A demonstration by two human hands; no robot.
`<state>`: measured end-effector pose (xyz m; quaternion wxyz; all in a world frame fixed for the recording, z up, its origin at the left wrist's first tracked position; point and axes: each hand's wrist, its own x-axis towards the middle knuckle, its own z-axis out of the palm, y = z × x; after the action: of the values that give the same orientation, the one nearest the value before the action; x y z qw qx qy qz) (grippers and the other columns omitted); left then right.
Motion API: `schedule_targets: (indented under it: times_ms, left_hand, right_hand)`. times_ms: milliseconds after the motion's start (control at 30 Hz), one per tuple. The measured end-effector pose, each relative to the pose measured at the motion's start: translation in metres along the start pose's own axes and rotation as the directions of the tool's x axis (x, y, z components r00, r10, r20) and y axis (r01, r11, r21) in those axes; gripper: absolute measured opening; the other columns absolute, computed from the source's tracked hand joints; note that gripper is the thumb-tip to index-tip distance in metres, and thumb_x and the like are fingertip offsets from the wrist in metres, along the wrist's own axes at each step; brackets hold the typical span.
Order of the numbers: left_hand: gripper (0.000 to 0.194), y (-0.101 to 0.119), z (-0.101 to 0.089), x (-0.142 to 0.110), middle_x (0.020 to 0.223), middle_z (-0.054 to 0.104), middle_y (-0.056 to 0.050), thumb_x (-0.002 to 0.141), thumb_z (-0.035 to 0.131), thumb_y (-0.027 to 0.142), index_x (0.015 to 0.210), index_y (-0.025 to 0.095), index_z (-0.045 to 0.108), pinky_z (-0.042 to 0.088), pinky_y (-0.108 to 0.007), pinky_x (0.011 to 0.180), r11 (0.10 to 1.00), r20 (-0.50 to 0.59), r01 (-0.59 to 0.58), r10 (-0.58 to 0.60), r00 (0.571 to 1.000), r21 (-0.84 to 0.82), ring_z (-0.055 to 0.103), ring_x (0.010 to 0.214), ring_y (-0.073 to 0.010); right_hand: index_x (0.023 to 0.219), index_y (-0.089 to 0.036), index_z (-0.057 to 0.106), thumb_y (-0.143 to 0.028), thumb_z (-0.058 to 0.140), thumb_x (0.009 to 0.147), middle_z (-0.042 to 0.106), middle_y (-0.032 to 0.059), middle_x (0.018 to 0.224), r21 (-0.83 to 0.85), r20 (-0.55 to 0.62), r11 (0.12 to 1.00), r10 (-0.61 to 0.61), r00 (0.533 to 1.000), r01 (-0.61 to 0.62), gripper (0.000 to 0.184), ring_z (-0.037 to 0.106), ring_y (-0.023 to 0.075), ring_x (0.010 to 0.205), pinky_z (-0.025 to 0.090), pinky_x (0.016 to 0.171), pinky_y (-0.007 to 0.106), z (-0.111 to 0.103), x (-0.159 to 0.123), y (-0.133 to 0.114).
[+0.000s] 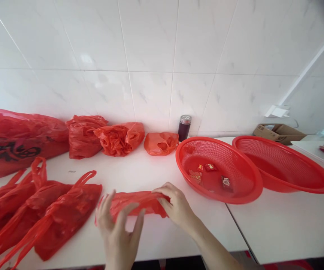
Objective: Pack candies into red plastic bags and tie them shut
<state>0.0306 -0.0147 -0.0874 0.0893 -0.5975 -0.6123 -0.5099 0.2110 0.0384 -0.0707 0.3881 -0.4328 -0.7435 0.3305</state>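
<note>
A thin red plastic bag lies stretched out on the white table in front of me. At its right end my right hand pinches the plastic between thumb and fingers. My left hand is over the bag's left part with its fingers spread, and it partly hides that end. To the left, several filled red bags with loop handles lie side by side. Right of my hands stands a red plastic basket with a few small wrapped packets in its bottom.
A second red basket overlaps the first. Along the tiled wall sit a large red bag with black print, bunched red bags and a dark thermos. An open cardboard box is at the back right. A seam divides the tabletop.
</note>
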Motion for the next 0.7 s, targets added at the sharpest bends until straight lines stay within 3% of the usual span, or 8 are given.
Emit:
schedule_targets:
  times_ms: [67,200,333,467,533,600,667,700]
  left_hand:
    - [0.015,-0.001,0.012,-0.006,0.146,0.036,-0.012,0.08,0.061,0.025,0.094,0.024,0.065,0.021,-0.057,0.109,0.994,0.087,-0.045,0.037,0.996,0.098,0.031,0.136,-0.0365]
    - [0.045,-0.042,0.022,0.005,0.114,0.066,-0.008,0.069,0.048,0.004,0.107,0.024,0.06,0.022,-0.054,0.11,0.982,0.244,0.057,-0.1,0.965,0.177,0.057,0.111,-0.0288]
    - [0.044,-0.079,0.004,0.034,0.103,0.068,-0.004,0.066,0.044,0.004,0.102,0.024,0.061,0.046,-0.034,0.083,0.94,0.319,0.282,-0.332,0.888,0.193,0.062,0.097,-0.0239]
    - [0.041,-0.088,-0.015,0.043,0.103,0.062,-0.004,0.062,0.046,0.002,0.093,0.022,0.063,0.045,-0.028,0.074,0.929,0.374,0.317,-0.367,0.851,0.191,0.06,0.097,-0.0223]
    - [0.031,-0.08,-0.021,0.037,0.089,0.063,-0.003,0.063,0.053,0.005,0.087,0.021,0.064,0.044,-0.026,0.067,0.899,0.507,0.419,-0.421,0.752,0.127,0.061,0.083,-0.0209]
    - [0.015,-0.066,-0.027,0.028,0.075,0.063,-0.001,0.066,0.064,0.013,0.08,0.019,0.064,0.044,-0.025,0.062,0.787,0.692,0.616,-0.429,0.58,-0.029,0.059,0.07,-0.0181]
    - [0.014,-0.049,-0.031,0.02,0.07,0.063,0.0,0.068,0.072,0.023,0.077,0.017,0.063,0.047,-0.023,0.061,0.491,0.817,0.843,-0.38,0.434,-0.22,0.059,0.065,-0.0156]
    - [0.016,-0.042,-0.031,0.017,0.071,0.064,0.0,0.069,0.074,0.025,0.077,0.017,0.063,0.048,-0.023,0.061,0.294,0.84,0.907,-0.369,0.397,-0.3,0.059,0.065,-0.0146]
  right_hand:
    - [0.116,-0.027,0.06,-0.011,0.047,0.088,0.062,-0.0004,0.089,0.074,0.049,0.997,0.018,0.999,-0.022,0.034,0.059,0.0127,0.078,0.046,0.075,0.025,0.005,-0.006,-0.009]
    - [0.126,-0.027,0.046,-0.01,0.043,0.089,0.06,-0.0041,0.075,0.095,0.107,0.993,0.06,0.992,-0.07,0.041,0.056,0.0119,0.066,0.045,0.068,0.024,0.003,-0.022,-0.017]
    - [0.104,-0.027,0.059,0.005,0.036,0.077,0.061,-0.0007,0.104,0.031,0.139,0.998,-0.057,0.989,0.054,0.047,0.059,0.0106,0.087,0.044,0.079,0.022,-0.013,-0.034,-0.002]
    - [0.086,-0.023,0.062,0.008,0.034,0.07,0.058,-0.0009,0.104,-0.244,0.178,0.966,-0.045,0.983,0.089,0.045,0.053,0.0063,0.064,0.042,0.063,0.02,-0.023,-0.039,0.022]
    - [0.099,-0.024,0.061,0.006,0.036,0.071,0.058,0.0014,0.101,-0.39,0.089,0.92,-0.004,0.996,0.039,0.048,0.055,0.0091,0.065,0.043,0.063,0.022,-0.023,-0.039,0.031]
    - [0.12,-0.024,0.053,0.003,0.039,0.073,0.057,0.0053,0.105,-0.51,0.003,0.859,0.043,0.999,-0.035,0.056,0.058,0.0128,0.069,0.045,0.061,0.025,-0.02,-0.039,0.037]
    - [0.14,-0.025,0.036,0.0,0.044,0.071,0.053,0.0098,0.116,-0.587,-0.021,0.804,0.106,0.994,-0.099,0.073,0.059,0.0147,0.068,0.046,0.058,0.027,-0.016,-0.04,0.042]
    - [0.146,-0.027,0.025,-0.001,0.046,0.07,0.05,0.0115,0.122,-0.604,-0.006,0.788,0.141,0.99,-0.116,0.082,0.06,0.015,0.068,0.046,0.057,0.027,-0.015,-0.041,0.043]
